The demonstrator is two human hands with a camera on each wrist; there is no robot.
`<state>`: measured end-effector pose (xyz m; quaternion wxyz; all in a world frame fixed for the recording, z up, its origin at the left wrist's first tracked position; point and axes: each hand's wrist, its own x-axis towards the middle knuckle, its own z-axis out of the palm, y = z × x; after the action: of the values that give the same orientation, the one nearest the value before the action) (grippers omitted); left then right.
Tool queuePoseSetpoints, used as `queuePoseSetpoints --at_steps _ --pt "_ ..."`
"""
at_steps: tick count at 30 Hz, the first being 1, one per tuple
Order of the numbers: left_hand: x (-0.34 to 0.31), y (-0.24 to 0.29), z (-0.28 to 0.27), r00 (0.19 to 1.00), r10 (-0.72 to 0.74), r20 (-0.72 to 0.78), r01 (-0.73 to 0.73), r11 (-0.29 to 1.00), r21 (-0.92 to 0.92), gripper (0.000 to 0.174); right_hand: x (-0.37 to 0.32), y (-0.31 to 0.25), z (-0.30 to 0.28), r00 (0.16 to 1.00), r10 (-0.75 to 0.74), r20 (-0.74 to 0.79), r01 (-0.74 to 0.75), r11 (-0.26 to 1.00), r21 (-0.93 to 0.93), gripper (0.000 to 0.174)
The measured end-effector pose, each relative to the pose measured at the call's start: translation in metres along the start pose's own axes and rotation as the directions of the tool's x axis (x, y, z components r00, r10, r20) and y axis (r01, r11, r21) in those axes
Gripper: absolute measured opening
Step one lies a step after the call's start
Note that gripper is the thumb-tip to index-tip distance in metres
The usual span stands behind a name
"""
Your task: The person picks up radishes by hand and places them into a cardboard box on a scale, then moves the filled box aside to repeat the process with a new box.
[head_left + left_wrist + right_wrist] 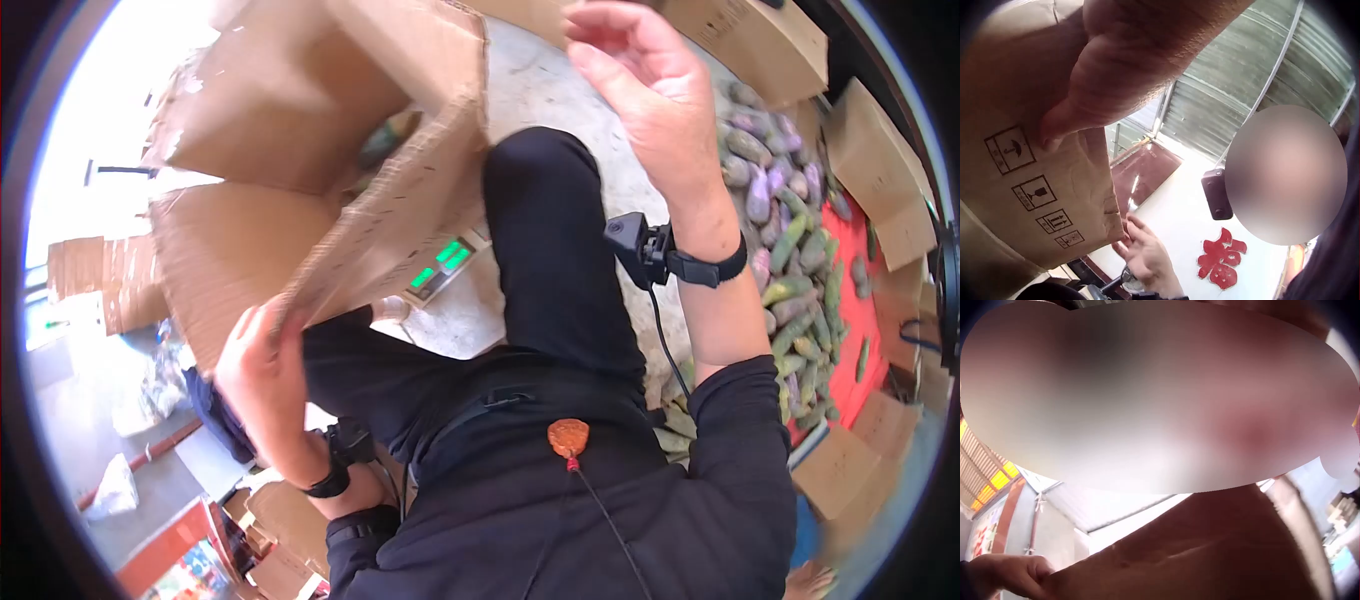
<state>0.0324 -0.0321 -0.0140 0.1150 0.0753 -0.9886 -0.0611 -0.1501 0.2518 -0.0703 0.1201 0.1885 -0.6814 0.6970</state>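
Note:
A large cardboard box (260, 110) with raised flaps stands at the upper left in the head view. A greenish-brown vegetable (385, 140) shows inside it. My left hand (262, 375) grips the edge of the near flap, its thumb flat on the printed side of the cardboard (1029, 194) in the left wrist view. My right hand (650, 90) is raised to the right of the box, fingers loosely bent, with nothing in it. In the left wrist view the right hand (1147, 259) appears just beyond the flap's corner. Much of the right wrist view is blurred.
A scale with lit green displays (440, 268) sits beside the box, near my knees. On the right, purple and green long vegetables (790, 250) lie heaped beside a red sheet (850, 310). More cardboard boxes (880, 170) line the far right. Cardboard pieces (290, 530) lie at lower left.

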Motion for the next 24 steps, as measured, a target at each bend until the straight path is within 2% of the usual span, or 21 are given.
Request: queuePoseSetpoints --at_steps 1,3,5,7,9,11,13,15,17,18,20,21,23,24 --pt "0.000 0.002 -0.001 1.000 -0.020 0.008 0.021 0.995 -0.102 0.014 -0.010 0.024 -0.025 0.996 0.086 -0.033 -0.087 0.996 -0.029 0.027" --pt "-0.002 0.003 0.001 1.000 -0.028 0.010 0.028 0.997 -0.079 0.014 -0.046 0.073 -0.078 0.979 0.162 -0.127 -0.190 0.950 -0.249 0.024" --pt "-0.003 0.001 0.006 1.000 0.019 -0.008 -0.019 0.997 -0.077 0.014 -0.102 0.119 -0.131 0.940 0.262 -0.219 -0.335 0.830 -0.445 0.026" --pt "-0.003 -0.009 0.010 1.000 -0.004 -0.029 0.001 0.995 -0.100 0.013 -0.175 0.164 -0.187 0.848 0.422 -0.320 -0.528 0.625 -0.575 0.029" --pt "-0.002 -0.018 0.011 0.999 -0.040 -0.011 0.038 0.989 -0.143 0.013 -0.251 0.185 -0.225 0.743 0.503 -0.442 -0.641 0.347 -0.684 0.031" --pt "-0.001 -0.017 0.009 0.999 -0.032 0.013 0.034 0.989 -0.144 0.015 -0.328 0.193 -0.254 0.550 0.631 -0.547 -0.761 0.109 -0.639 0.033" --pt "-0.001 -0.016 0.010 0.998 -0.067 0.002 0.067 0.992 -0.110 0.018 -0.402 0.192 -0.267 0.396 0.669 -0.629 -0.825 -0.042 -0.564 0.032" --pt "-0.001 -0.015 0.009 0.994 -0.104 0.039 0.107 0.989 -0.103 0.021 -0.444 0.185 -0.267 0.170 0.775 -0.609 -0.758 -0.292 -0.584 0.030" --pt "-0.001 -0.016 0.010 0.987 -0.149 0.056 0.157 0.973 -0.170 0.022 -0.478 0.166 -0.248 0.209 0.843 -0.496 -0.705 -0.222 -0.674 0.027" --pt "-0.001 -0.015 0.010 0.988 -0.147 0.057 0.154 0.974 -0.163 0.022 -0.486 0.165 -0.239 0.205 0.846 -0.492 -0.707 -0.220 -0.672 0.027" --pt "-0.004 -0.016 0.010 0.985 -0.161 0.062 0.170 0.968 -0.182 0.022 -0.502 0.168 -0.216 0.023 0.875 -0.483 -0.725 -0.318 -0.611 0.042" --pt "-0.004 -0.018 0.010 0.985 -0.161 0.061 0.170 0.970 -0.173 0.022 -0.506 0.167 -0.203 0.021 0.880 -0.475 -0.726 -0.313 -0.612 0.042" --pt "-0.004 -0.021 0.012 0.984 -0.169 0.064 0.179 0.959 -0.220 0.022 -0.512 0.165 -0.179 0.178 0.936 -0.303 -0.427 -0.204 -0.881 0.051" --pt "-0.004 -0.022 0.012 0.984 -0.165 0.067 0.176 0.961 -0.214 0.022 -0.513 0.164 -0.170 0.173 0.938 -0.300 -0.431 -0.202 -0.879 0.051"
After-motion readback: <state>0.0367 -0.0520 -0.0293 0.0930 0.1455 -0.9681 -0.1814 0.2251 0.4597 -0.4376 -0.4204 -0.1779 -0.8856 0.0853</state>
